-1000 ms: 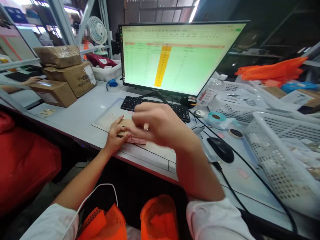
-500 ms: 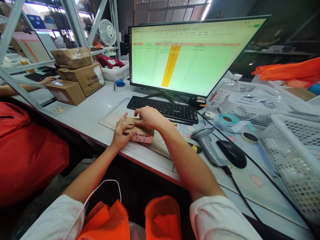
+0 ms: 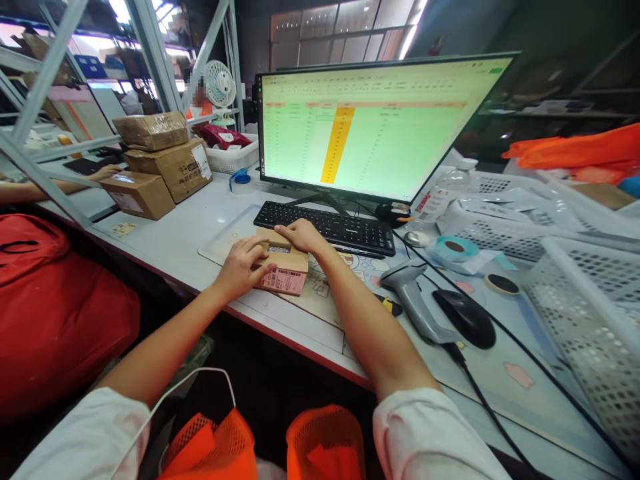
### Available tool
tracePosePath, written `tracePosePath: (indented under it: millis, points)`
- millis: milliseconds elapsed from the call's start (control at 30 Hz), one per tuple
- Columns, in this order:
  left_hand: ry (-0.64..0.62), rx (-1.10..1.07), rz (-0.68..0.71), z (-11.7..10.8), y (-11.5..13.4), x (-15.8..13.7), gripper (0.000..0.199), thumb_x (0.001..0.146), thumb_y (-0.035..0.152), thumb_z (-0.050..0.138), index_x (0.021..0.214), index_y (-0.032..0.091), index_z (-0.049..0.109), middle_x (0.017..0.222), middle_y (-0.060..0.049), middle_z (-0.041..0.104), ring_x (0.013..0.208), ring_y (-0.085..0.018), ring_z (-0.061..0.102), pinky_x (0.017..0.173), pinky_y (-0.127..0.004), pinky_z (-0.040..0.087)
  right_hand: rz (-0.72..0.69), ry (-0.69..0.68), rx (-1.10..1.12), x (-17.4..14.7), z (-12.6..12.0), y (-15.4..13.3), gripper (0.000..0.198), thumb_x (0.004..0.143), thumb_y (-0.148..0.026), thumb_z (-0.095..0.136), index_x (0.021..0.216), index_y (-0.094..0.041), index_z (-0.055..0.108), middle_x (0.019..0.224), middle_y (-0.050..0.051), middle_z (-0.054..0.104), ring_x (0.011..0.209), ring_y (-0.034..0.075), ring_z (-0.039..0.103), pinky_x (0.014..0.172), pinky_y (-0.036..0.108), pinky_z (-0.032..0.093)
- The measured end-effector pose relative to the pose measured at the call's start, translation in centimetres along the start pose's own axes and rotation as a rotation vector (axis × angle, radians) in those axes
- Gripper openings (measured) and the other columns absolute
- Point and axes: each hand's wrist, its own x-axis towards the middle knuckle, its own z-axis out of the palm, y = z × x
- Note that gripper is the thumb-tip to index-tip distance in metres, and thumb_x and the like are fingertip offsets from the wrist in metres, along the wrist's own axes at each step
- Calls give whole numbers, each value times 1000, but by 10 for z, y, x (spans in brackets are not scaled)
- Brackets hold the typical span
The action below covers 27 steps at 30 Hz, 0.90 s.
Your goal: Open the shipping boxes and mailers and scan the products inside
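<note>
A small cardboard box (image 3: 295, 261) with a pink printed label on its front side rests at the desk mat's near edge. Its top is partly open, and something clear or shiny shows in the gap, too small to name. My left hand (image 3: 243, 265) grips the box's left side, thumb along the front and fingers over the top. At the back of the top, my right hand (image 3: 300, 233) holds a flap, its fingers closed on it. The black keyboard (image 3: 350, 230) lies just behind the box.
A monitor (image 3: 385, 133) stands behind the keyboard. To the right lie a grey barcode scanner (image 3: 417, 307), a black mouse (image 3: 463, 317), tape rolls and white baskets (image 3: 590, 320). Stacked cartons (image 3: 167, 170) sit at the left, near a metal frame and a co-worker's arm (image 3: 55, 190).
The box's top has been opened, with a gap now between the flaps. My right hand has moved back to the rear flap, and my left fingers have shifted over the left side.
</note>
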Motion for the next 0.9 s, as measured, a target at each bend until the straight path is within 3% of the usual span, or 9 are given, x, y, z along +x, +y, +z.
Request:
tracePosePath:
  millis: [100,167,233,333,433,500,600,733,900]
  points:
    - [-244,82,7,-20,7,23,21,93,39,68,101,20,63,107,-9,71,101,-29,63,88,-44,52,22,-35,86,4,2,3,56,98,-53,51,64,-12,66,58,2,51,62,13,44,59,27,29]
    - [-293,167,35,-29,18,34,26,89,34,73,109,19,63,108,-10,69,101,-30,62,83,-42,52,31,-41,104,3,0,2,54,98,-51,52,61,-13,64,57,2,49,62,13,43,60,27,29]
    - [-248,302,85,-32,35,35,26,87,29,74,107,18,63,106,-10,68,101,-31,60,81,-41,50,32,-40,110,2,0,-1,54,98,-50,53,59,-14,62,56,1,48,61,14,43,60,27,30]
    - [-118,525,127,-27,61,11,5,91,20,66,90,18,62,91,-10,64,88,-28,58,74,-39,47,43,-36,100,0,0,-4,55,97,-53,56,56,-17,58,53,0,45,58,14,41,60,28,29]
    - [-40,592,166,-19,76,-24,18,96,12,55,81,19,61,81,-7,61,78,-24,57,70,-36,45,44,-34,78,0,2,-5,57,96,-54,58,52,-18,54,51,-1,41,56,13,38,59,28,29]
    - [-55,546,182,-21,78,-38,17,99,19,55,85,18,64,85,-8,65,81,-23,60,72,-35,46,39,-33,68,1,3,-5,58,97,-54,57,52,-18,53,51,-1,41,56,13,38,59,28,29]
    - [-204,443,126,-35,71,-26,22,103,32,52,97,18,68,101,-8,70,86,-22,66,71,-34,48,39,-33,61,3,4,-4,58,97,-55,56,52,-17,56,53,1,45,57,14,42,60,28,30]
    - [-477,322,7,-48,50,33,31,96,22,56,126,22,66,140,-7,62,105,-23,68,82,-33,50,24,-34,59,4,5,-3,57,98,-53,54,56,-16,61,54,1,48,58,14,45,60,28,31]
    - [-931,367,-33,-25,37,96,50,81,27,72,131,25,68,124,-9,72,105,-30,68,79,-33,49,6,-31,51,4,5,0,54,98,-50,53,57,-16,63,54,2,50,58,15,45,59,28,29]
